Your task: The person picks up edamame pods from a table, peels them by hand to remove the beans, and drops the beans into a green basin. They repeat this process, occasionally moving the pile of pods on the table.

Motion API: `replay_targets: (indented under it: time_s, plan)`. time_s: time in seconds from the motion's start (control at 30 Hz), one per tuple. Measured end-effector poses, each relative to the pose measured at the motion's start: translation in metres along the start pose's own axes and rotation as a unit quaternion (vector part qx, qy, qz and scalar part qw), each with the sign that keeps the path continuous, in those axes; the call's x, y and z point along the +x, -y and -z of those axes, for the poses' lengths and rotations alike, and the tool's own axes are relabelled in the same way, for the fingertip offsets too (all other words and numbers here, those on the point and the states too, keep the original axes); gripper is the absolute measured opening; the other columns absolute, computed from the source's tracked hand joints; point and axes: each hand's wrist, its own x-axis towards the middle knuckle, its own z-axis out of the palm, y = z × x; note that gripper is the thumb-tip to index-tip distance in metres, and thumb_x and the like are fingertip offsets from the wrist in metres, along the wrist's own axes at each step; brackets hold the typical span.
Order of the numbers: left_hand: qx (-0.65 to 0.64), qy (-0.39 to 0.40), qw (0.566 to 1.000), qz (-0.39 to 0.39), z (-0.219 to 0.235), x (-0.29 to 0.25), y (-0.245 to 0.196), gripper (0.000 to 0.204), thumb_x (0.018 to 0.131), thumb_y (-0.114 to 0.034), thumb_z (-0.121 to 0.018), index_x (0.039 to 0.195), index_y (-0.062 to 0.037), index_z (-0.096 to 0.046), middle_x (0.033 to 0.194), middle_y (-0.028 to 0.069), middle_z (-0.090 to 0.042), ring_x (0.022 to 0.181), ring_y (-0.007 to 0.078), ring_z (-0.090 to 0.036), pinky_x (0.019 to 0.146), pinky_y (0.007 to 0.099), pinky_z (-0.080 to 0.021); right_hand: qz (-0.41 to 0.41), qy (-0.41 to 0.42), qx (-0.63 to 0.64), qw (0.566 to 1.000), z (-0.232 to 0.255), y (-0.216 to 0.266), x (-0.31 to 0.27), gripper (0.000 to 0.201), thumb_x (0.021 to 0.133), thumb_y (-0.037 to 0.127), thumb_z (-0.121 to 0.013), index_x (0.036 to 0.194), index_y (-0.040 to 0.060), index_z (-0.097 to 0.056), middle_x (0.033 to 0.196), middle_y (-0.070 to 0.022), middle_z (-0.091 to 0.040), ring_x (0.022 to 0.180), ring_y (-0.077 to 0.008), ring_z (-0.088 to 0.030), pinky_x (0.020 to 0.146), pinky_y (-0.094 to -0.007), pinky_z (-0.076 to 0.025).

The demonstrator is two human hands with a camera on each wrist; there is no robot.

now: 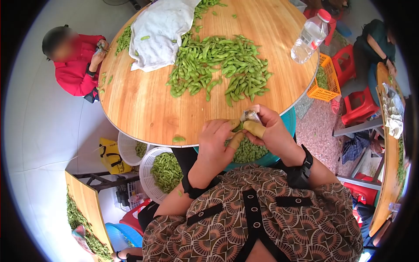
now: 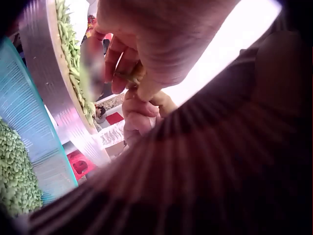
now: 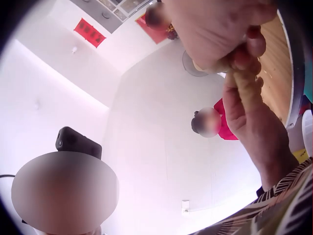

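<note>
Green pods [image 1: 196, 70] lie heaped across the middle and far part of the round bench [image 1: 142, 113] on my head feed. Both forearms reach in from the near side, converging at its near edge. Below, I see a teal basin [image 1: 290, 122] of loose green beans and, to its left, a white basket [image 1: 147, 177] of more green pieces. The left hand [image 1: 216, 137] and right hand [image 1: 275, 131], fingers curled narrow, pinch one small pod [image 1: 238, 127] between them at that edge.
</note>
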Motion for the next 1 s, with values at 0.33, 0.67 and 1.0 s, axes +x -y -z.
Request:
replay_targets:
  time_s: [0.33,0.67,1.0]
  plan:
    - [-0.027,0.015,1.000,0.004,0.005,0.004,-0.005,0.020,0.076,-0.004,-0.069,0.095,-0.0005,-0.063,0.081,0.0122,-0.064,0.076,0.0296,-0.061,0.073,0.0386,-0.043,0.083,-0.005,-0.137,0.987,0.000,0.006,-0.005,0.016,0.086,-0.002,-0.061,0.100,0.0032,-0.056,0.081,0.0032,-0.056,0.071,-0.0026,-0.052,0.058,-0.0198,-0.043]
    - [-0.021,0.005,1.000,0.020,0.002,0.003,-0.011,0.018,0.085,-0.001,-0.063,0.103,0.0011,-0.063,0.084,0.0119,-0.062,0.072,0.0248,-0.061,0.062,0.0321,-0.049,0.132,-0.030,-0.125,0.983,-0.004,0.006,-0.002,0.018,0.089,0.002,-0.060,0.105,0.0053,-0.054,0.079,0.0014,-0.055,0.059,-0.0041,-0.047,0.049,-0.0200,-0.036]
    - [-0.465,0.032,0.865,0.184,0.004,-0.005,-0.004,0.024,0.093,0.003,-0.054,0.116,-0.0003,-0.048,0.101,0.0066,-0.063,0.082,0.0115,-0.060,0.077,0.0248,-0.049,0.005,0.016,0.032,0.999,-0.011,0.015,-0.003,0.020,0.087,-0.001,-0.058,0.106,0.0049,-0.054,0.084,0.0009,-0.056,0.061,-0.0047,-0.049,0.049,-0.0200,-0.037]
